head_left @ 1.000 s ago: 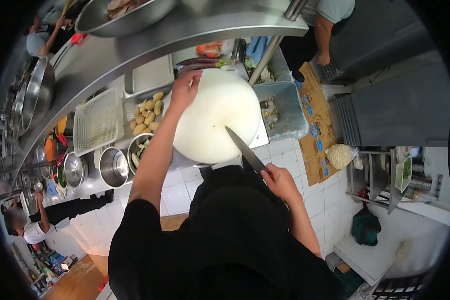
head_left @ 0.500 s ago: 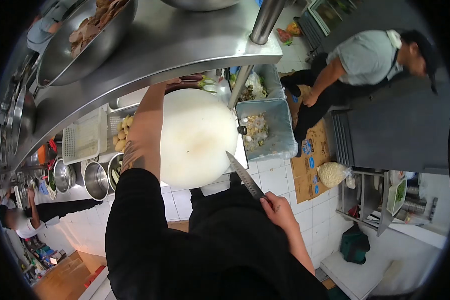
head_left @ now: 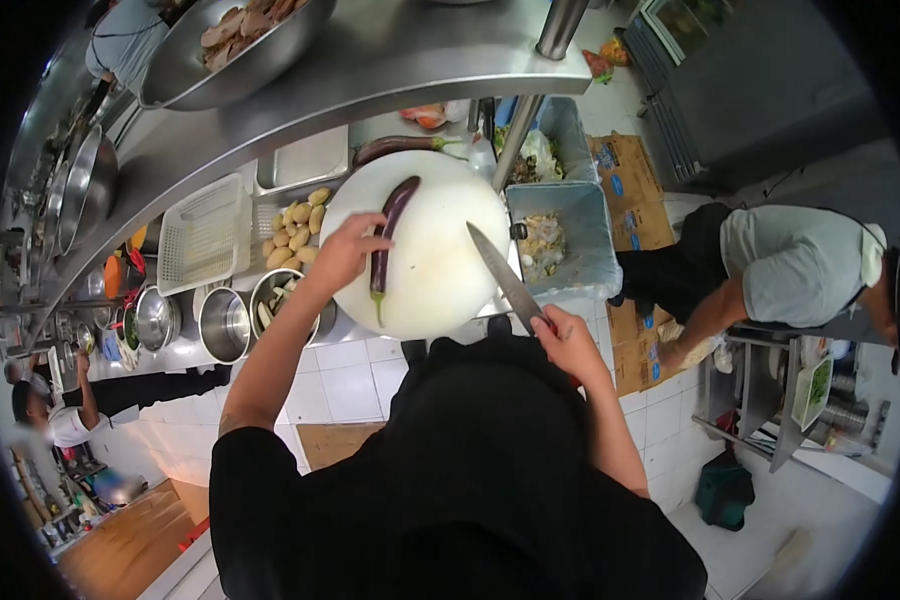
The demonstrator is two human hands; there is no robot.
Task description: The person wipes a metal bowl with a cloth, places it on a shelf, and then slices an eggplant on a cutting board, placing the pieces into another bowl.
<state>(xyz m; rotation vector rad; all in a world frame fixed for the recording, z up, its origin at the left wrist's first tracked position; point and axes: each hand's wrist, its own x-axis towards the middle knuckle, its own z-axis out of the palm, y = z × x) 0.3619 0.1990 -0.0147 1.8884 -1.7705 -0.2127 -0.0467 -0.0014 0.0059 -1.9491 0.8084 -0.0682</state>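
- And here's the eggplant (head_left: 398, 215), lying lengthwise on the round white cutting board (head_left: 450, 265), green stem end nearest the wearer; a stretch of its middle is hidden under fingers.
- Left hand (head_left: 345, 250) on it now, fingers slightly parted across the purple skin; whether they grip or simply rest, I can't tell, with the thumb hard to make out.
- Over on the right, the right hand (head_left: 562, 338) has its fingers closed around the knife (head_left: 502, 275), most of the handle lost inside the fist, blade slanting over the board's edge; whether the tip touches the board is unclear.
- Behind the board, more purple eggplant (head_left: 395, 148) on the table (head_left: 187, 354), partly masked by the board's far rim.
- Above that, the steel shelf (head_left: 370, 92) cuts across the view, its big bowl (head_left: 195, 85) of brown pieces cropped at the top.
- To the left, potatoes (head_left: 295, 238) beside a white basket (head_left: 205, 235); a pot of pale pieces (head_left: 268, 308) sits partly behind the left forearm, contents unidentifiable.
- Far right, a bending co-worker (head_left: 805, 250), one hand near a pale bag (head_left: 698, 350), hand and bag overlapping, so contact can't be judged.
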